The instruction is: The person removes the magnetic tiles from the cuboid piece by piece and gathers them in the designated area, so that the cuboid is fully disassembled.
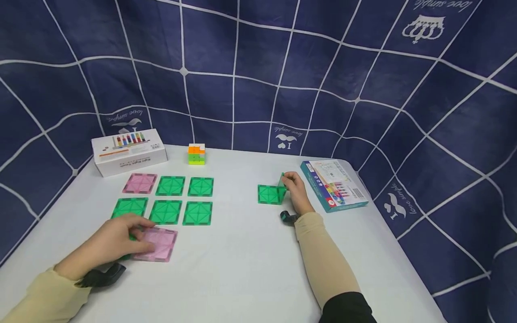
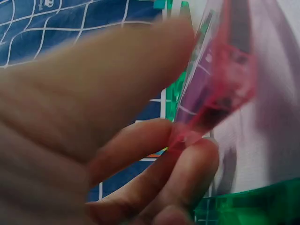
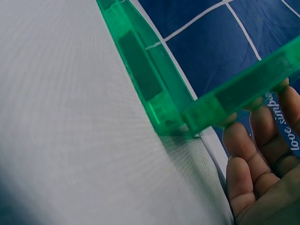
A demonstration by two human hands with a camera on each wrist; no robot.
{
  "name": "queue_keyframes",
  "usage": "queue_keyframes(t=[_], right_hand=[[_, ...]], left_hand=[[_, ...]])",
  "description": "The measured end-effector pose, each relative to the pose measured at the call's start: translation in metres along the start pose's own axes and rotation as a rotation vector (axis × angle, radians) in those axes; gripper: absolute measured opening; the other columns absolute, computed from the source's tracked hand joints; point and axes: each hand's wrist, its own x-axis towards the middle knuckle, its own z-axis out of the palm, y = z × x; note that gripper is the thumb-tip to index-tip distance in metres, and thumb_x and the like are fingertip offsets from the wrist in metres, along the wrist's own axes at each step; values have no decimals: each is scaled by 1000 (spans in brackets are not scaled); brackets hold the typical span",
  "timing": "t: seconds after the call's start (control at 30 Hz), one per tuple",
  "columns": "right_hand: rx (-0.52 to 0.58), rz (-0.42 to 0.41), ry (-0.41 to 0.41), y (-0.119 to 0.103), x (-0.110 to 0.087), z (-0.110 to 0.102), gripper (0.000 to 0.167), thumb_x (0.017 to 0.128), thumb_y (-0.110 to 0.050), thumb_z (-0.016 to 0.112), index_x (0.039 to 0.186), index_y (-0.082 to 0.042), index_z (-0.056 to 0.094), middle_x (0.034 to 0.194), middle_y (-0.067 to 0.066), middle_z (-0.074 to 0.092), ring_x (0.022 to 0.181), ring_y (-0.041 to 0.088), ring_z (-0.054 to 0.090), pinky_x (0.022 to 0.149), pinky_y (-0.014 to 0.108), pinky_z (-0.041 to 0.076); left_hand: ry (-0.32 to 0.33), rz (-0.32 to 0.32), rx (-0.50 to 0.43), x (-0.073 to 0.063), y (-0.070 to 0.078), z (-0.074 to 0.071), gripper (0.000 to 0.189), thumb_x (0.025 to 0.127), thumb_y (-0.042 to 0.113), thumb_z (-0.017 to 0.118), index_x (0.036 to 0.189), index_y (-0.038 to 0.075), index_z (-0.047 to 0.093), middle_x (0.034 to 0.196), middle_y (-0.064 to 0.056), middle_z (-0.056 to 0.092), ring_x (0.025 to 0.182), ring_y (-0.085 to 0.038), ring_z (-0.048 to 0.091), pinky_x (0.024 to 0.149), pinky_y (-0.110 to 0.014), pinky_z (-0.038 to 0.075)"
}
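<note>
My left hand [image 1: 119, 237] pinches a translucent pink magnetic tile [image 1: 161, 244] between thumb and fingers; the left wrist view shows this tile [image 2: 229, 79] tilted. A partly hidden green tile shows beneath that hand. On the right, my right hand [image 1: 296, 190] holds a green magnetic tile [image 3: 248, 89] upright along the right edge of a flat green tile [image 1: 268, 194]. In the right wrist view, its fingertips [image 3: 239, 138] touch the outer face, while the thumb is out of frame. Behind the left hand lie several flat green tiles [image 1: 165, 211] and one pink tile [image 1: 139, 183].
A white box [image 1: 129, 152] stands at the back left, with a small coloured cube [image 1: 196, 154] beside it. A teal-edged box [image 1: 333, 186] lies right of my right hand. Blue gridded cloth [image 1: 258, 80] hangs behind the white table [image 1: 242, 278].
</note>
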Motion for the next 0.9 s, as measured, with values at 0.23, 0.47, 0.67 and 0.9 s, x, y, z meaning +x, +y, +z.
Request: queue_keyframes(t=[0.23,0.47,0.67,0.9], right_hand=[[-8,-16,-10,-3,0,-3,31,104,-32,56,121,-6,54,114,3,54,105,18,50,95,33,40],[11,-33,-8,-1,0,-2,30,101,-30,57,118,-6,54,111,4,54,103,20,50,93,35,39],[2,-22,-10,-4,-2,-1,31,102,-30,56,119,-5,54,113,4,54,104,19,49,94,34,39],[-11,-17,-8,-3,-2,-1,30,102,-30,55,120,-5,54,113,4,54,105,20,48,93,34,38]], left_hand=[[-69,108,66,-1,5,2,70,62,46,98,119,12,74,108,0,64,88,-4,59,70,-24,50],[-79,226,120,-6,11,7,70,64,62,91,121,24,76,127,2,67,117,-28,60,93,-53,54],[-78,266,164,-6,12,10,74,63,63,91,122,21,76,126,6,69,117,-27,59,93,-53,53],[-28,153,230,-5,11,10,71,62,59,94,119,20,78,119,1,70,114,-32,61,95,-63,49]])
